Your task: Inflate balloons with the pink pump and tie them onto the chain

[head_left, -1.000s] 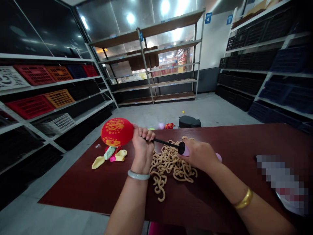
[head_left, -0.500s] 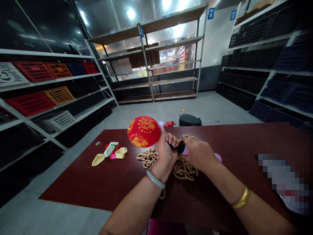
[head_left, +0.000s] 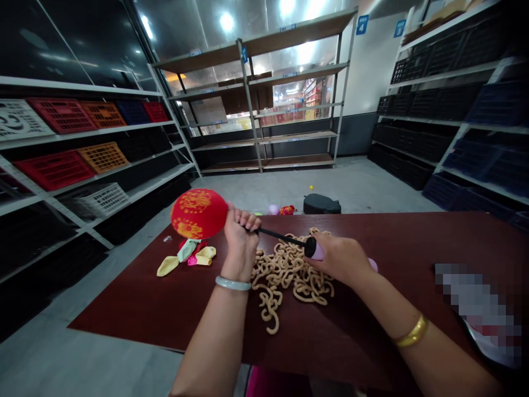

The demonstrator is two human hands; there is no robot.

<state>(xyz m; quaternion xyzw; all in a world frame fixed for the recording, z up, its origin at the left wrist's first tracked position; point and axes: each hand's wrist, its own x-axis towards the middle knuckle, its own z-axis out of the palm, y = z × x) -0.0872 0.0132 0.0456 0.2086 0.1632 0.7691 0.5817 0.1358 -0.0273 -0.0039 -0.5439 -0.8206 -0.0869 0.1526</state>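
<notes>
My left hand is closed round the neck of a red balloon with gold print, gripping it on the tip of a hand pump. The pump's black rod is drawn out between my hands. My right hand is wrapped round the pump's pink barrel. Both hands hover above a heap of tan chain links on the dark red table.
Several flat balloons lie on the table's left part. A blurred-out object sits at the right edge. On the floor beyond are a black bag and small balloons. Shelves with crates line both sides.
The pump rod, pushed in half a second ago, is drawn out again. My left hand and the balloon moved left, away from my right hand.
</notes>
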